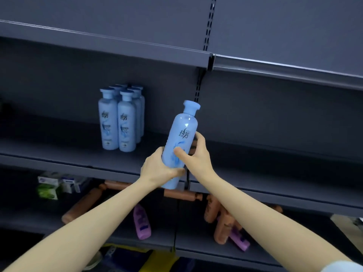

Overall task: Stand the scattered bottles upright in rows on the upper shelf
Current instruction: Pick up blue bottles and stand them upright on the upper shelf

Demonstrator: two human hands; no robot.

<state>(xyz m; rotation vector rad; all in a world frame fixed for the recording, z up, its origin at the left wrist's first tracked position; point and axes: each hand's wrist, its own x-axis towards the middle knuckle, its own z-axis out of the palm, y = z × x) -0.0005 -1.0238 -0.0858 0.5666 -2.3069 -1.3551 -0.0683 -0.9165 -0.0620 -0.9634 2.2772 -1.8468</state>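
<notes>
Above the front edge of the upper shelf (68,152), one blue bottle (183,130) is held slightly tilted, cap up. Its lower body is gripped by the left hand (157,170), its middle by the right hand (197,154). Smooth, stiff plastic: judged slippery, fairly heavy if full, best taken mid-body. Six standing bottles (119,118) are counted on the shelf's left. Below, two purple bottles (141,222) and roughly six brown bottles (82,205) lie scattered.

Lighting: dim and bluish overall; light falls from above and in front, leaving the recess under each shelf (59,150) in deep shadow. Glare: one small white highlight on the shoulder of the raised blue bottle (180,134). Quality: soft throughout, goods (141,222) at the bottom smeared; shelf edges bow and tilt towards the frame borders.
</notes>
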